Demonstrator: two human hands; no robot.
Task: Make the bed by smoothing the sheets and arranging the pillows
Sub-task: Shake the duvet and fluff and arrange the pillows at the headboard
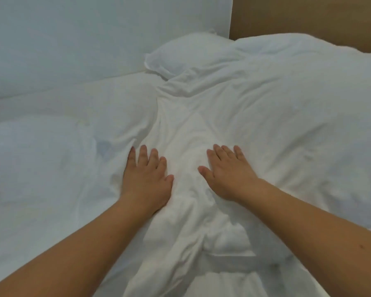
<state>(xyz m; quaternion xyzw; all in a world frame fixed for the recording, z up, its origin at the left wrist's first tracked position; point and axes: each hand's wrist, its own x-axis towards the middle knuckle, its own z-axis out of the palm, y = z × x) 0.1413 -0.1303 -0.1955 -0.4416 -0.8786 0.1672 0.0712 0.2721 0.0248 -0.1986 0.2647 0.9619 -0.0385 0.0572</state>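
A view looking down over a bed with all-white linen. Two bare forearms reach up from the bottom corners of the frame toward its middle. The left hand [147,179] lies flat, palm down, fingers spread a little, on the left side of a bunched ridge of white duvet [266,116]. The right hand [227,174] lies the same way on the ridge's right side, fingers straight and together. Neither hand grips anything; both simply press on the cloth.

The crumpled ridge runs from the lower middle of the frame up between the hands, then widens into a puffy mass filling the right half of the picture. On the left, the bottom sheet [41,168] is exposed and lightly creased. In the upper middle a pillow [189,54] sits against a white wall [73,39], its lower edge tucked under the duvet. A second pillow [287,42] lies to its right, in front of a tan wooden headboard [308,16], also partly covered.

Judging from this, smoothing has only begun. If the hands push outward without lifting, the thick fold will probably just shift sideways and bunch again. Pushing toward the top of the frame could shove the duvet further over the pillows and knock them askew.
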